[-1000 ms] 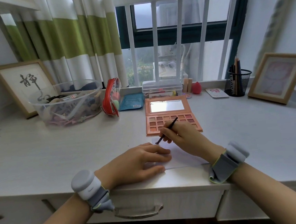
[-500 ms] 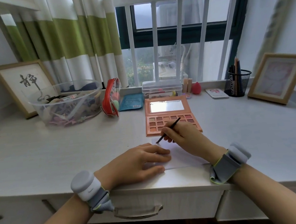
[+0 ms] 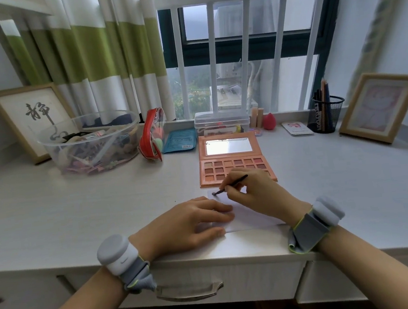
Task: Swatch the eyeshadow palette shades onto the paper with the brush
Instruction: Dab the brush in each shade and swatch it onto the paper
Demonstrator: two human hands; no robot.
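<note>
Right hand is pinching the thin black brush, its tip touching the white paper; left hand is pressing the sheet flat. Peach rectangular eyeshadow palette is lying open at 12 o'clock of the paper on the pale matte worktop.

Beside the peach-orange eyeshadow palette, with its pink and brown shades, a red pouch is seen; behind it, a green-and-white striped curtain.

Head-height view, forward-down, over desk
</note>
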